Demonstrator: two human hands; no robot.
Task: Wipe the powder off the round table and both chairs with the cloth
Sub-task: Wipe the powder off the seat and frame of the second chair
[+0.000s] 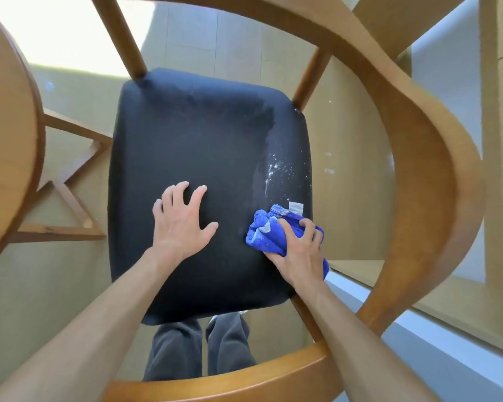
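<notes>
A curved wooden backrest rail (244,378) is seen nearest the camera, with grey trouser legs (201,346) visible behind it, below the near edge of the seat. Two bare forearms are extended over the rail toward the black padded seat (192,140) of a wooden armchair.

The left hand (180,219) is laid on the near middle of the seat, fingers spread and straight, with nothing held. Beside it, near the seat's right edge, a bunched blue microfibre cloth (263,230) is gripped by the right hand (299,250), the fingers curled over the top of it and the cloth pressed against the upholstery. A small white label (296,206) is seen sticking out from the far side of the cloth.

Just beyond the cloth, white powder (275,169) is scattered in specks and a thin streak along the right portion of the seat. A faint pale smear is seen on the fabric farther up toward the far right corner. The remaining seat surface appears dark.

The wooden armrest (436,175) is curved around the right side of the seat, and two slanted wooden struts (122,39) are joined to the seat's far corners. At the left edge of the view, part of the round wooden table (6,134) is seen, with its crossed base (70,192) below. A pale tiled floor (215,39) is seen beyond the chair.
</notes>
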